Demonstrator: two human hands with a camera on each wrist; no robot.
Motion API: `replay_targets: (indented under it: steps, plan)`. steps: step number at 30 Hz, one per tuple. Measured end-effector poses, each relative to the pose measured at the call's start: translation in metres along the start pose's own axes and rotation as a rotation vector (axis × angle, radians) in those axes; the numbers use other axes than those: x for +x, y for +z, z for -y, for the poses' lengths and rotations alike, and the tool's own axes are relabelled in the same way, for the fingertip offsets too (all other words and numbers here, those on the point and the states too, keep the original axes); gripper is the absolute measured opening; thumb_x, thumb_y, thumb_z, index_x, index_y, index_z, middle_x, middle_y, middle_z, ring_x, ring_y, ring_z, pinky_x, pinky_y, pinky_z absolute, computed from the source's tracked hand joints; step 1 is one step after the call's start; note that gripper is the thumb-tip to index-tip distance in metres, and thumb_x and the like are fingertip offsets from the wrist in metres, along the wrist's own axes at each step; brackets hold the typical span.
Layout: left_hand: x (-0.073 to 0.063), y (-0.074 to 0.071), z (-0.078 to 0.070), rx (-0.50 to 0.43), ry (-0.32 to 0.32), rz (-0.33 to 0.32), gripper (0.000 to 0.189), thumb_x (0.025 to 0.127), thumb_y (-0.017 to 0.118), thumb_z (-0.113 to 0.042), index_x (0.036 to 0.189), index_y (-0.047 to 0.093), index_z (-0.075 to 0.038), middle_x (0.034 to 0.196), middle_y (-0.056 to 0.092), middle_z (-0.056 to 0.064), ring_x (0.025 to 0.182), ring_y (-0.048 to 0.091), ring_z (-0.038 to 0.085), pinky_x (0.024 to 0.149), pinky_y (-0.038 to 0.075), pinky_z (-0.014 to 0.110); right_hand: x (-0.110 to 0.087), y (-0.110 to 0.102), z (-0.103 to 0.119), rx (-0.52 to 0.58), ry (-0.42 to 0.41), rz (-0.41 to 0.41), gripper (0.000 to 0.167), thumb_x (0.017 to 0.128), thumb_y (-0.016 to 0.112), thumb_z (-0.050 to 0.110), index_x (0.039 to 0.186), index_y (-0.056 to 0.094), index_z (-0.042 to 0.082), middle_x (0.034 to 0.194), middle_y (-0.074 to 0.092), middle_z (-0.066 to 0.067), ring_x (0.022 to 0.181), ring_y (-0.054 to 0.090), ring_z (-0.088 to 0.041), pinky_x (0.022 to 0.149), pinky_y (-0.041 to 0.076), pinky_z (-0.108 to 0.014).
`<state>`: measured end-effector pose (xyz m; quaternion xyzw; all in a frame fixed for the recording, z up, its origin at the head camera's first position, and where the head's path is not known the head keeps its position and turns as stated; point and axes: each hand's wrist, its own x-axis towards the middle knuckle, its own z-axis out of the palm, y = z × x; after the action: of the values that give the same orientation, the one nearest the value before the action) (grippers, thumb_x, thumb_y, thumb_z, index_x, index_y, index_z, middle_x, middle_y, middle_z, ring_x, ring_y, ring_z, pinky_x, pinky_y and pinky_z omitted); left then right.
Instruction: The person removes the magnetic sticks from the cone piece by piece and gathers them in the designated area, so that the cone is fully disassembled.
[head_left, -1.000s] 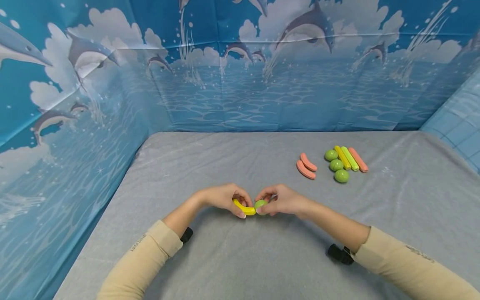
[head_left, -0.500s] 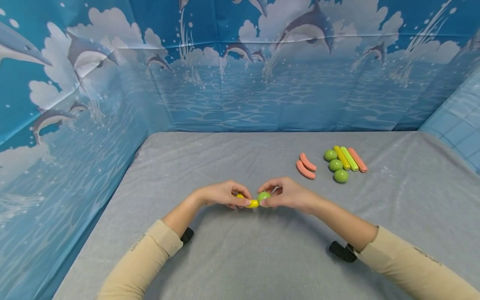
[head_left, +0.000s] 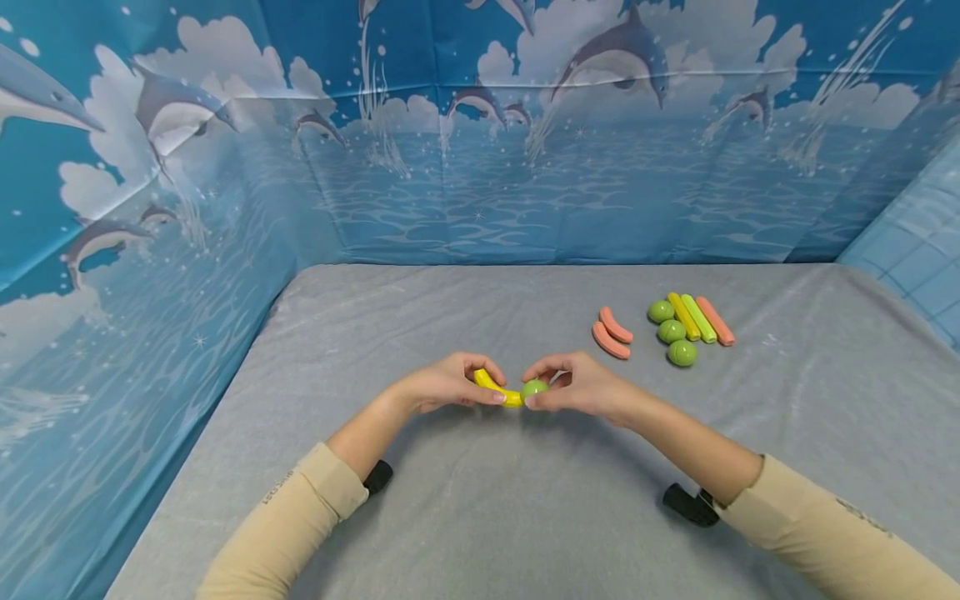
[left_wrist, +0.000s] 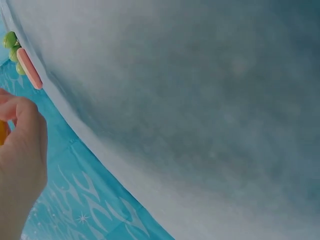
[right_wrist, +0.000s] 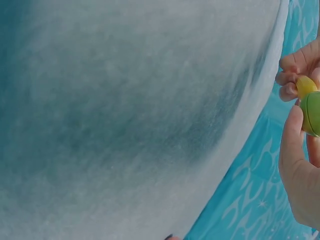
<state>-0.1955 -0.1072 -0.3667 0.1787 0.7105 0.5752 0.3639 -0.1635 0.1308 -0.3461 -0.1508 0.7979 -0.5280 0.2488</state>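
Observation:
My left hand [head_left: 455, 380] pinches a curved yellow piece [head_left: 491, 383] between thumb and fingers near the middle of the head view. A round green ball [head_left: 533, 389] is held by my right hand [head_left: 579, 383], thumb in front and fingers behind. The right end of the yellow piece touches the ball's left side; whether the two are joined I cannot tell. In the right wrist view the yellow piece [right_wrist: 305, 86] meets the green ball [right_wrist: 312, 114], which has a seam line. Only a sliver of the yellow piece [left_wrist: 3, 132] shows in the left wrist view.
On the grey cloth [head_left: 450, 517], two curved salmon-coloured pieces [head_left: 612, 340] lie beyond my right hand. Farther right are several green balls [head_left: 682, 352] beside a straight yellow stick [head_left: 684, 316], a lime stick [head_left: 699, 317] and a salmon stick [head_left: 716, 321]. A dolphin-print curtain [head_left: 480, 192] stands behind.
Both hands have moved slightly away from me and to the right with the yellow piece and ball. My left hand's fingers have shifted on the yellow piece, whose left end now tilts up more.

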Motion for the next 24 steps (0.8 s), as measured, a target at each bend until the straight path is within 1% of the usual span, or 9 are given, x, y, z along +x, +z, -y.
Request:
replay_targets:
  steps: [5, 8, 10, 12, 14, 16, 19, 22, 24]
  plan:
    - [0.002, 0.003, -0.003, -0.032, 0.009, -0.083, 0.029, 0.084, 0.067, -0.005, 0.108, 0.058, 0.009, 0.082, 0.063, 0.002, 0.067, 0.044, 0.014, 0.061, 0.037, 0.026, -0.001, -0.001, 0.0, 0.051, 0.02, -0.02, 0.044, 0.084, 0.069, 0.018, 0.119, 0.058, -0.005, 0.099, 0.055, -0.012, 0.084, 0.06, -0.025, 0.079, 0.051, -0.041]
    - [0.003, 0.007, -0.004, -0.066, 0.01, -0.135, 0.033, 0.085, 0.066, -0.005, 0.113, 0.055, 0.01, 0.082, 0.061, 0.001, 0.067, 0.043, 0.013, 0.062, 0.036, 0.026, -0.001, -0.002, 0.0, 0.064, 0.029, -0.036, 0.045, 0.085, 0.068, 0.02, 0.12, 0.056, -0.006, 0.102, 0.054, -0.013, 0.088, 0.06, -0.027, 0.08, 0.051, -0.042]
    - [0.005, 0.01, -0.005, -0.134, 0.003, -0.18, 0.037, 0.087, 0.065, -0.005, 0.118, 0.052, 0.01, 0.083, 0.06, 0.001, 0.068, 0.044, 0.013, 0.065, 0.036, 0.027, -0.001, -0.003, 0.0, 0.084, 0.037, -0.051, 0.047, 0.086, 0.067, 0.021, 0.122, 0.054, -0.006, 0.105, 0.054, -0.014, 0.09, 0.06, -0.028, 0.082, 0.051, -0.041]
    - [0.007, 0.014, -0.007, -0.224, 0.001, -0.235, 0.039, 0.088, 0.063, -0.005, 0.122, 0.049, 0.01, 0.083, 0.059, 0.0, 0.066, 0.044, 0.013, 0.066, 0.037, 0.027, 0.0, -0.003, 0.0, 0.113, 0.046, -0.064, 0.049, 0.086, 0.067, 0.023, 0.123, 0.053, -0.006, 0.108, 0.054, -0.014, 0.093, 0.06, -0.028, 0.083, 0.05, -0.041]
    - [0.009, 0.018, -0.01, -0.321, -0.007, -0.292, 0.04, 0.089, 0.062, -0.005, 0.125, 0.047, 0.008, 0.085, 0.059, 0.0, 0.068, 0.047, 0.012, 0.069, 0.04, 0.025, 0.0, -0.003, 0.0, 0.152, 0.058, -0.074, 0.051, 0.087, 0.067, 0.024, 0.124, 0.051, -0.006, 0.11, 0.055, -0.014, 0.095, 0.06, -0.029, 0.084, 0.05, -0.04]
    - [0.01, 0.022, -0.012, -0.394, -0.01, -0.349, 0.042, 0.09, 0.061, -0.005, 0.126, 0.046, 0.008, 0.086, 0.06, 0.001, 0.069, 0.049, 0.012, 0.069, 0.041, 0.023, 0.001, -0.003, 0.0, 0.2, 0.071, -0.078, 0.052, 0.088, 0.066, 0.025, 0.126, 0.049, -0.007, 0.11, 0.056, -0.014, 0.096, 0.06, -0.03, 0.085, 0.049, -0.04]
    - [0.012, 0.028, -0.015, -0.458, -0.017, -0.429, 0.045, 0.089, 0.064, -0.006, 0.128, 0.046, 0.006, 0.09, 0.062, 0.003, 0.073, 0.055, 0.011, 0.07, 0.044, 0.021, 0.002, -0.003, 0.0, 0.268, 0.078, -0.085, 0.052, 0.089, 0.065, 0.022, 0.127, 0.046, -0.008, 0.106, 0.058, -0.013, 0.096, 0.06, -0.032, 0.085, 0.05, -0.039]
    - [0.013, 0.033, -0.016, -0.478, -0.012, -0.486, 0.047, 0.087, 0.066, -0.008, 0.129, 0.047, 0.004, 0.091, 0.061, 0.003, 0.069, 0.054, 0.01, 0.067, 0.043, 0.021, 0.003, -0.002, 0.0, 0.308, 0.075, -0.102, 0.053, 0.088, 0.065, 0.021, 0.128, 0.045, -0.008, 0.103, 0.059, -0.012, 0.093, 0.061, -0.031, 0.083, 0.051, -0.037]
    - [0.014, 0.036, -0.016, -0.486, 0.002, -0.502, 0.048, 0.087, 0.067, -0.008, 0.129, 0.047, 0.003, 0.089, 0.06, 0.003, 0.065, 0.05, 0.01, 0.064, 0.041, 0.022, 0.004, -0.001, -0.001, 0.313, 0.072, -0.119, 0.054, 0.088, 0.066, 0.021, 0.127, 0.045, -0.008, 0.1, 0.059, -0.011, 0.091, 0.061, -0.031, 0.081, 0.051, -0.036]
